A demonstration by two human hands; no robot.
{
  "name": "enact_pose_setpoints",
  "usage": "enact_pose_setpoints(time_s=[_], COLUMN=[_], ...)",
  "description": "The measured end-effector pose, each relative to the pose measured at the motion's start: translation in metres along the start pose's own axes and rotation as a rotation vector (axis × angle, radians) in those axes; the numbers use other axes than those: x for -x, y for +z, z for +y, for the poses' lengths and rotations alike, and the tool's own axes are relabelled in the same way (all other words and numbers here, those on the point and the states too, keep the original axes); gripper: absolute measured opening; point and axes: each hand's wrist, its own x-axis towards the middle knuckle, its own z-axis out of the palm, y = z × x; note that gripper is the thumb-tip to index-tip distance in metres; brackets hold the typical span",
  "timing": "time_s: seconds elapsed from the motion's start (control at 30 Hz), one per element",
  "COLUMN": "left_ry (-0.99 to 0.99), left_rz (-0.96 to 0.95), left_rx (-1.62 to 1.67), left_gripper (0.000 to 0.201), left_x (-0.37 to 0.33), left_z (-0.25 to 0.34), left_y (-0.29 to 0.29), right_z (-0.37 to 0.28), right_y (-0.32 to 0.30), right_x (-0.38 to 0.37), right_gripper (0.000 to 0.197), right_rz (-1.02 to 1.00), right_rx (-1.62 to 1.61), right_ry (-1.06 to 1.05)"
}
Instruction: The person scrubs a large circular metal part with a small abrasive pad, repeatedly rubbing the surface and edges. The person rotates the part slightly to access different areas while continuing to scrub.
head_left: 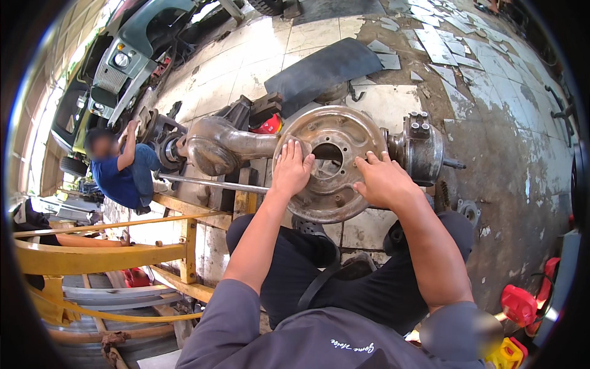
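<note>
Disc (335,200), round worn metal, mid-view, under both hands. Left hand (291,172) flat on its left part, fingers close together, extended. Right hand (384,178) on its right part, fingers spread, thumb apart. Metal rod (215,183) runs left from near disc, below bulbous axle housing (212,144). Drum-like hub (421,150) just right of disc. Black mat (322,71) beyond. Co-worker in blue (117,178) crouched far left, vehicle (132,46) behind.

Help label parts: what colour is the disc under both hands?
The disc is brownish grey, clearest in the head view.
</note>
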Motion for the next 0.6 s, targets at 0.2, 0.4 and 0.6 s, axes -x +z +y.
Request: enact_pose_setpoints(time_s=[0.2, 0.4, 0.6], left_ry=[0.121, -0.005, 0.140], left_rz=[0.046, 0.025, -0.030], left_rx=[-0.076, -0.033, -0.025], left_gripper=[0.080, 0.078, 0.081], left_x=[0.018, -0.017, -0.003], left_z=[0.015, 0.013, 0.019], left_y=[0.019, 0.008, 0.005], right_z=[0.005, 0.001, 0.001], right_y=[-0.003, -0.003, -0.003], right_x=[-0.001, -0.003, -0.002], right_gripper=[0.065, 0.066, 0.065], right_rz=[-0.013, -0.020, -0.008], right_rx=[-0.005, -0.003, -0.008], right_ry=[0.000, -0.010, -0.010])
